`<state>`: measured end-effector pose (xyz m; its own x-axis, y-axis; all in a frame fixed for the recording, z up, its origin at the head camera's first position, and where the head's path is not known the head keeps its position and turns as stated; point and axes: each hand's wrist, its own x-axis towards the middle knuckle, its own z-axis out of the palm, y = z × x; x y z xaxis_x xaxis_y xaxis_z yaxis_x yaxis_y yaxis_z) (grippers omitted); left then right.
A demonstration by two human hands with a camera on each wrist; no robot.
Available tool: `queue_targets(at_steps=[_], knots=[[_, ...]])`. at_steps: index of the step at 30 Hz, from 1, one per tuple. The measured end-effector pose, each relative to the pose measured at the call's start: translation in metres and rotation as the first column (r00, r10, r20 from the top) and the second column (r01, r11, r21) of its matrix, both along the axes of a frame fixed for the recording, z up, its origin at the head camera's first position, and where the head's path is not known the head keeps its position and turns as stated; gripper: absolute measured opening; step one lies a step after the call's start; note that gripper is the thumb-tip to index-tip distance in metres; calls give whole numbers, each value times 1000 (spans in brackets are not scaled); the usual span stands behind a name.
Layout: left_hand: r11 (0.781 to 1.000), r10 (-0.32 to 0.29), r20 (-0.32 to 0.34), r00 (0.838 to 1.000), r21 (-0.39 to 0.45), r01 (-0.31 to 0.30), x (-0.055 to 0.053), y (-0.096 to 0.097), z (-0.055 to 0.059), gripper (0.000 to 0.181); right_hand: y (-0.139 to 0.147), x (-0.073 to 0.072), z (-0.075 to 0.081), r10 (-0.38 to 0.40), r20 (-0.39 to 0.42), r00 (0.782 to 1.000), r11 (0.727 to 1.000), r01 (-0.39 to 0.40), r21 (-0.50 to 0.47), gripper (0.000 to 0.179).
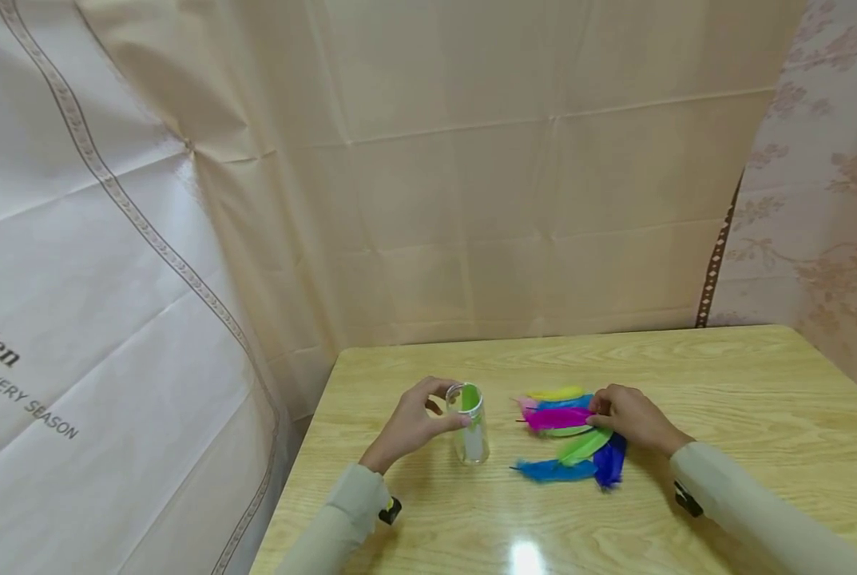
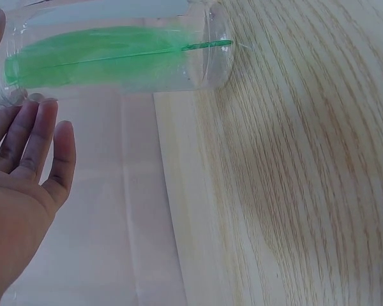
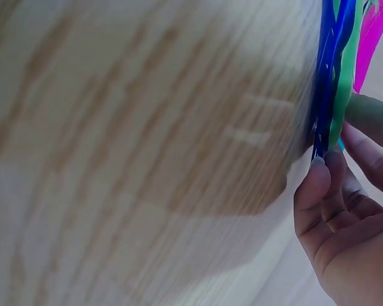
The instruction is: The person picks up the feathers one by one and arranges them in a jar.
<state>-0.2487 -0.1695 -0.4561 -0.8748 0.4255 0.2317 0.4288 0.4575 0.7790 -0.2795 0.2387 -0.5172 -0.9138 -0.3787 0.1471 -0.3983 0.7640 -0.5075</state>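
Observation:
My left hand [image 1: 417, 417] grips a clear glass [image 1: 474, 435] near its rim, thumb on the near side and fingers behind. The glass stands upright on the table, and inside it is a green feather [image 2: 108, 56] with its quill toward the bottom. My right hand [image 1: 632, 417] pinches the right end of a magenta feather [image 1: 561, 418] among the spread feathers. A light green feather [image 1: 581, 447] and a dark blue feather [image 1: 609, 461] lie just below these fingers; in the right wrist view the dark blue feather [image 3: 332, 64] runs beside the fingertips.
The wood-grain table [image 1: 744, 399] reaches back to a beige hanging cloth [image 1: 507, 200]. A yellow feather [image 1: 557, 394] lies at the back of the group, and a blue feather [image 1: 553, 470] at the front. White printed cloth [image 1: 112, 319] hangs on the left.

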Motion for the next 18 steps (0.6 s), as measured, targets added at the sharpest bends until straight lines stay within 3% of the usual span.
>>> queue_targets(at_steps=[7,18], knots=[[1000,-6,-3,1000,-8,6,-1,1,1,52,3,1,0,-6,-26,1000,1000,5,-11,14],[1000,-22,-3,1000,11,22,-1,2,2,52,17,2,11,-38,4,999,992,38,-120,7]])
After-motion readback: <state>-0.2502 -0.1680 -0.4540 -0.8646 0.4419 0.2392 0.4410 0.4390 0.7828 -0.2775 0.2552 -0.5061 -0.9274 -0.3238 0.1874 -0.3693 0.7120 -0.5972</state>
